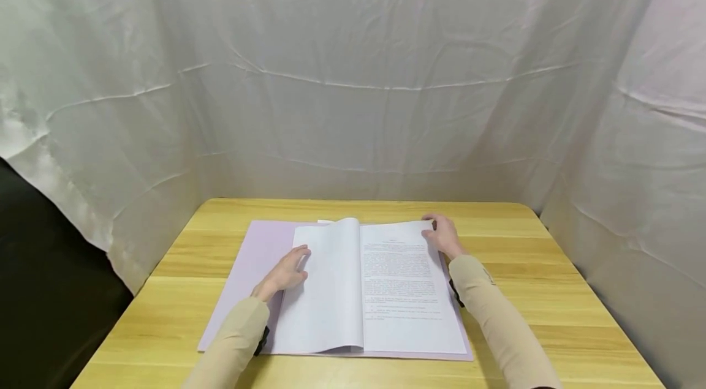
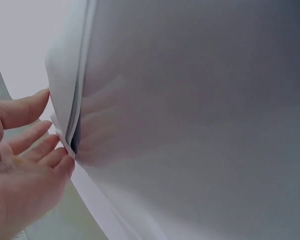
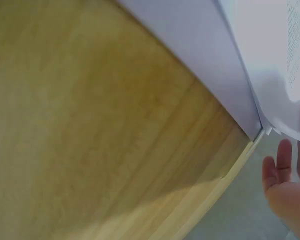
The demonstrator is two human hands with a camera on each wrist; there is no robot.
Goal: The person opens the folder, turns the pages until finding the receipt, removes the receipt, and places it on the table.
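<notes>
A lilac folder (image 1: 234, 291) lies spread on the table with a stack of white paper in it. On the left is a blank turned-over page (image 1: 322, 297), bulging near the fold; the right page (image 1: 410, 337) carries printed text. My left hand (image 1: 284, 274) is at the left page's outer edge, thumb and fingertips touching the sheets' edge with fingers loosely extended. At the far right corner, my right hand (image 1: 445, 236) pinches the printed page, the thumb on top and fingers behind. That corner curves up off the folder in the right wrist view.
A light wooden table (image 1: 529, 266) carries the folder, its far edge just beyond the papers. Pale grey cloth (image 1: 386, 132) hangs behind and on both sides. A black surface (image 1: 44, 266) shows at the far left. A small white tab (image 1: 324, 222) sticks out at the folder's top.
</notes>
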